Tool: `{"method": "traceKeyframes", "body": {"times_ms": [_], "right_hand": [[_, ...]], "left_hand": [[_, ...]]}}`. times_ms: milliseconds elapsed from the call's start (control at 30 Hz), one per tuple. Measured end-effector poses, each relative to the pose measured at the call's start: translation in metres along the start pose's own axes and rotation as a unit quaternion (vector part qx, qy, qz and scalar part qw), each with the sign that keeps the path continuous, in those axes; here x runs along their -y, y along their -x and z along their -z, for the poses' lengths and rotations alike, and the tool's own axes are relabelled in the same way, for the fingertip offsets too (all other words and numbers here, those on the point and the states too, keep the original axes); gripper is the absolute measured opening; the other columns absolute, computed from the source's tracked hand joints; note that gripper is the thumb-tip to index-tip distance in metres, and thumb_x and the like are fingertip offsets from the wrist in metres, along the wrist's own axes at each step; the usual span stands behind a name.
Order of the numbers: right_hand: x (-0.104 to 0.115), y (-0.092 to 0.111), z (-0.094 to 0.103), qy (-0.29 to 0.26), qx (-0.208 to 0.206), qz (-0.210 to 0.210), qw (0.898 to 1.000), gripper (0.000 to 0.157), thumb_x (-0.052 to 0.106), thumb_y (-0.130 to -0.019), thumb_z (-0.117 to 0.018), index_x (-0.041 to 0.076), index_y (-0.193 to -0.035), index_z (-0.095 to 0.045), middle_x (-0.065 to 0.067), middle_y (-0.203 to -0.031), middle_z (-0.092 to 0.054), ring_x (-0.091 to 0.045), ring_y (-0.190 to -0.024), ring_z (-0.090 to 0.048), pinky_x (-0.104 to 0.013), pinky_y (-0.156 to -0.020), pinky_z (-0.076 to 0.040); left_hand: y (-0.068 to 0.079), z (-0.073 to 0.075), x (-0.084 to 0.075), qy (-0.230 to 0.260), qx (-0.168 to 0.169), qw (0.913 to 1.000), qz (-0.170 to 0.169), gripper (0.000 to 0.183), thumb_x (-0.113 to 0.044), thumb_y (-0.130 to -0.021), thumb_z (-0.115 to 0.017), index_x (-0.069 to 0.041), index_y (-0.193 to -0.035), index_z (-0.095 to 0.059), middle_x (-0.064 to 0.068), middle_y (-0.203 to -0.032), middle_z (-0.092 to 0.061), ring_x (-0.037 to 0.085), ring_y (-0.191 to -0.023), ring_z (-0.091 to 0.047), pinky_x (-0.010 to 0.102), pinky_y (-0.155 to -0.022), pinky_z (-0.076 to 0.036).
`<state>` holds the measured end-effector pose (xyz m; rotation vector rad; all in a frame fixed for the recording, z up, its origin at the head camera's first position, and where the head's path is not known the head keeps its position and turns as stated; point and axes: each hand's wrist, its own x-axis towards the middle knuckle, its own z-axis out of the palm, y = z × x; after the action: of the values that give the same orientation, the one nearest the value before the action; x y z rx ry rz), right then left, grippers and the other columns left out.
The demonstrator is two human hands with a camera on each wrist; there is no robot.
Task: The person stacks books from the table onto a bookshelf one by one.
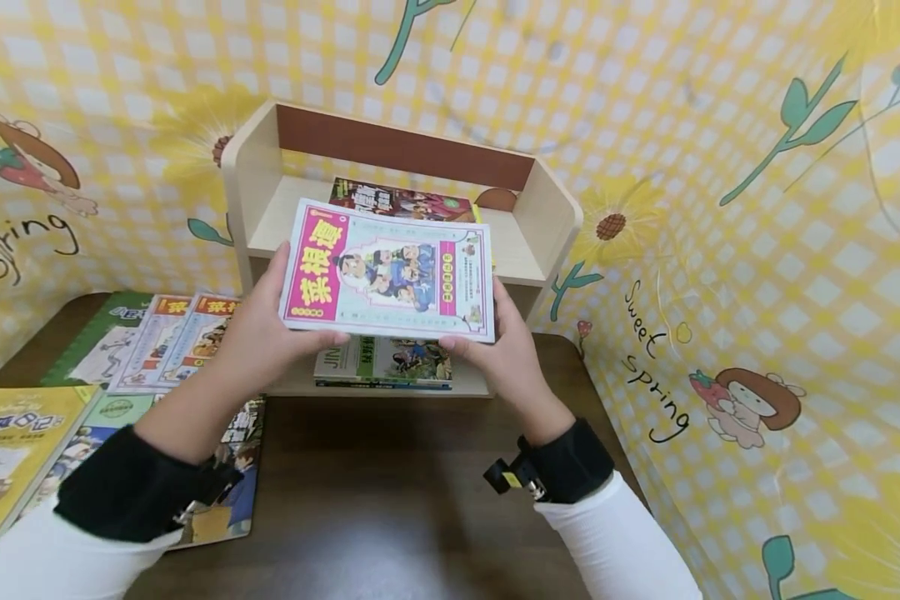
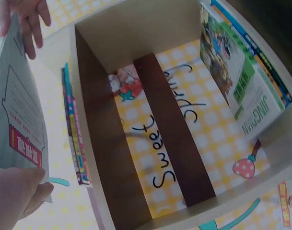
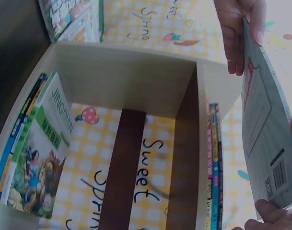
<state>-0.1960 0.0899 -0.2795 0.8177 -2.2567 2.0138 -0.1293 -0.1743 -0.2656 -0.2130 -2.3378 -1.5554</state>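
Note:
A white comic book (image 1: 397, 271) with a pink title strip is held level in front of a small wooden bookshelf (image 1: 562, 208), cover facing up. My left hand (image 1: 258, 325) grips its left end, thumb on the near edge of the cover. At the opposite end, my right hand (image 1: 512, 350) holds it the same way. Behind the book, a short stack (image 1: 405, 198) lies flat on the upper shelf. Below, a pile with a green-and-white book (image 1: 382, 358) on top lies in the lower compartment. The held book's back, with its barcode (image 3: 280, 173), shows in the right wrist view.
On the brown table (image 1: 360, 500), several books lie to the left, including a yellow one (image 1: 22, 450), a green one (image 1: 108, 354) and two pink-and-blue ones (image 1: 195, 342). A yellow checked cloth wall (image 1: 720, 275) surrounds the table's back and sides.

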Motion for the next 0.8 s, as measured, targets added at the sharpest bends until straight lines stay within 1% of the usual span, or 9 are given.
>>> {"method": "traceKeyframes", "body": {"times_ms": [67, 167, 233, 300, 400, 567, 700, 733, 800], "right_hand": [[0.000, -0.008, 0.000, -0.003, -0.008, -0.002, 1.000, 0.090, 0.005, -0.083, -0.075, 0.017, -0.154, -0.021, -0.003, -0.140, -0.051, -0.019, -0.117, -0.057, -0.023, -0.090, -0.050], [-0.001, -0.018, -0.001, 0.016, -0.031, -0.019, 0.999, 0.087, 0.012, -0.084, -0.075, 0.015, -0.154, -0.022, -0.001, -0.142, -0.049, -0.015, -0.119, -0.055, -0.024, -0.093, -0.048], [-0.001, -0.023, -0.002, 0.028, -0.044, -0.030, 0.998, 0.084, 0.016, -0.085, -0.075, 0.015, -0.153, -0.025, 0.000, -0.141, -0.049, -0.014, -0.119, -0.054, -0.025, -0.094, -0.047], [-0.001, -0.027, -0.004, 0.039, -0.056, -0.037, 0.997, 0.080, 0.019, -0.087, -0.073, 0.015, -0.152, -0.027, -0.001, -0.140, -0.051, -0.015, -0.118, -0.054, -0.029, -0.093, -0.048], [-0.003, -0.034, -0.007, 0.052, -0.071, -0.042, 0.995, 0.074, 0.025, -0.090, -0.070, 0.016, -0.151, -0.031, -0.001, -0.141, -0.049, -0.016, -0.124, -0.050, -0.035, -0.098, -0.045], [-0.002, -0.044, -0.011, 0.093, -0.089, -0.061, 0.990, 0.072, 0.035, -0.092, -0.065, 0.017, -0.152, -0.030, -0.001, -0.151, -0.039, -0.017, -0.140, -0.030, -0.041, -0.112, -0.030], [0.000, -0.051, -0.013, 0.131, -0.097, -0.095, 0.982, 0.074, 0.038, -0.094, -0.061, 0.018, -0.154, -0.024, -0.003, -0.155, -0.031, -0.020, -0.144, -0.022, -0.042, -0.116, -0.023], [0.000, -0.053, -0.013, 0.134, -0.097, -0.103, 0.981, 0.074, 0.037, -0.094, -0.061, 0.018, -0.154, -0.023, -0.003, -0.156, -0.029, -0.020, -0.145, -0.021, -0.042, -0.116, -0.021], [0.000, -0.055, -0.013, 0.135, -0.099, -0.118, 0.979, 0.075, 0.037, -0.094, -0.060, 0.017, -0.155, -0.020, -0.004, -0.159, -0.023, -0.020, -0.147, -0.012, -0.041, -0.118, -0.015]], "left_hand": [[-0.010, 0.001, -0.001, 0.020, 0.004, 0.9998, 0.007, 0.106, -0.018, -0.079, -0.081, -0.025, -0.156, -0.010, 0.012, -0.137, -0.051, 0.018, -0.104, -0.061, 0.017, -0.081, -0.051], [-0.023, 0.002, -0.001, 0.044, 0.009, 0.9983, 0.038, 0.103, -0.015, -0.080, -0.080, -0.023, -0.156, -0.011, 0.013, -0.138, -0.050, 0.021, -0.111, -0.059, 0.027, -0.094, -0.049], [-0.030, 0.003, -0.002, 0.049, 0.010, 0.9964, 0.069, 0.103, -0.015, -0.081, -0.080, -0.023, -0.156, -0.010, 0.014, -0.140, -0.048, 0.025, -0.117, -0.054, 0.037, -0.103, -0.043], [-0.037, 0.004, -0.002, 0.050, 0.012, 0.9945, 0.091, 0.103, -0.016, -0.081, -0.079, -0.021, -0.156, -0.009, 0.015, -0.142, -0.046, 0.029, -0.123, -0.049, 0.046, -0.109, -0.035], [-0.045, 0.004, -0.002, 0.056, 0.016, 0.9921, 0.112, 0.101, -0.017, -0.082, -0.078, -0.019, -0.157, -0.010, 0.015, -0.145, -0.043, 0.032, -0.130, -0.043, 0.050, -0.112, -0.028], [-0.056, 0.004, 0.001, 0.033, 0.014, 0.9934, 0.109, 0.094, -0.022, -0.085, -0.076, -0.017, -0.156, -0.015, 0.014, -0.144, -0.045, 0.031, -0.129, -0.044, 0.048, -0.110, -0.032], [-0.062, 0.004, 0.003, 0.009, 0.013, 0.9940, 0.108, 0.092, -0.026, -0.086, -0.075, -0.015, -0.155, -0.015, 0.014, -0.143, -0.045, 0.032, -0.129, -0.044, 0.049, -0.109, -0.033], [-0.064, 0.004, 0.003, 0.003, 0.014, 0.9939, 0.110, 0.093, -0.027, -0.086, -0.074, -0.015, -0.155, -0.014, 0.015, -0.143, -0.045, 0.033, -0.130, -0.043, 0.050, -0.109, -0.032], [-0.067, 0.004, 0.004, -0.011, 0.016, 0.9939, 0.109, 0.093, -0.028, -0.086, -0.074, -0.015, -0.156, -0.014, 0.016, -0.143, -0.044, 0.035, -0.130, -0.043, 0.052, -0.109, -0.031]]}}
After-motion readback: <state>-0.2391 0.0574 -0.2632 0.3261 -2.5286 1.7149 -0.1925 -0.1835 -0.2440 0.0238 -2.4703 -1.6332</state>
